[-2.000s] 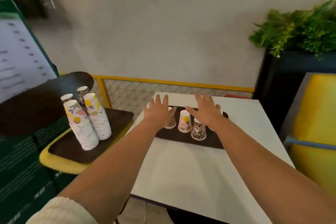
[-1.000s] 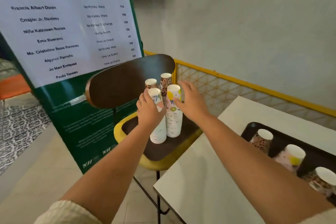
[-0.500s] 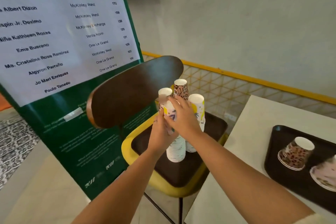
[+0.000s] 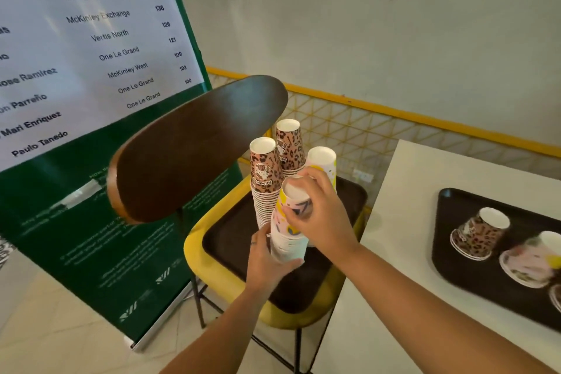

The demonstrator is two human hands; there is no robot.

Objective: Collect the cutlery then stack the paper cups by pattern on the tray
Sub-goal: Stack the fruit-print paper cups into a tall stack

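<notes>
Several stacks of upside-down paper cups stand on a dark tray [image 4: 233, 240] on a yellow chair seat. My left hand [image 4: 267, 264] grips the bottom of a colourful-pattern stack [image 4: 288, 240], which looks lifted off the tray. My right hand [image 4: 318, 215] grips the top cup of that stack. Behind it stand two leopard-print stacks [image 4: 265, 173] [image 4: 290, 146] and another colourful stack [image 4: 323, 161]. A second dark tray [image 4: 449, 255] on the white table holds a leopard-print cup [image 4: 479, 231] and a colourful cup [image 4: 531, 258], both upside down.
The chair's dark wooden backrest [image 4: 194, 146] rises just left of the stacks. A green banner stand with a printed list [image 4: 91, 39] fills the left. A yellow railing [image 4: 394, 112] runs along the wall. The white table [image 4: 409, 297] is to the right.
I turned from the table tray to the chair. Both hands closed on the colourful stack, the left sliding down to its base and the right taking the top cup; the stack tilted and rose.
</notes>
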